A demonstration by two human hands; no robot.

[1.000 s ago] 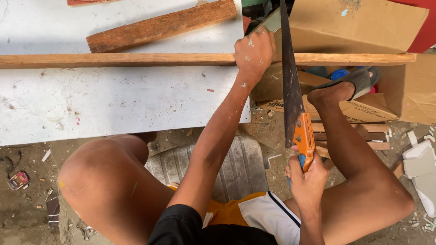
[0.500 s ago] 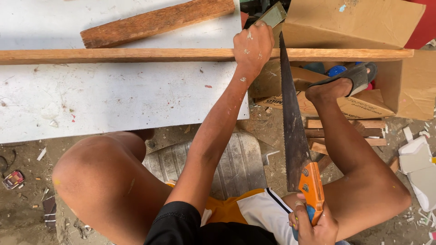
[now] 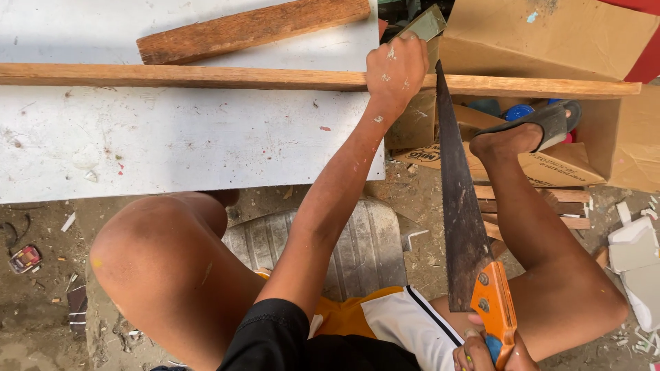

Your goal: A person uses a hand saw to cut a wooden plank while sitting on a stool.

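View: looking down from the person's head at their own arms, bare knees and the ground.
Left hand [image 3: 395, 69]: pressed down on a long thin wooden strip [image 3: 206, 77], fingers clenched over its far edge, holding it against a white board [image 3: 172, 137].
Strip: lies left to right across the board; its right end sticks out past the board's edge, over cardboard boxes [image 3: 550, 34].
Right hand [image 3: 491, 354]: at the bottom edge of the view, grasping the orange handle of a handsaw [image 3: 464, 220]; only part of the hand shows.
Saw: dark blade points away from the person, its tip meeting the strip just right of the left hand.
Plank [image 3: 251, 29]: a thicker, darker piece of wood, lying tilted on the board behind the strip.
Right foot [image 3: 509, 141]: in a dark sandal, resting on a cardboard box beyond the board's edge.
Ground: dirt with wood scraps [image 3: 550, 206] near the right leg and white broken pieces [image 3: 632, 254] at far right.
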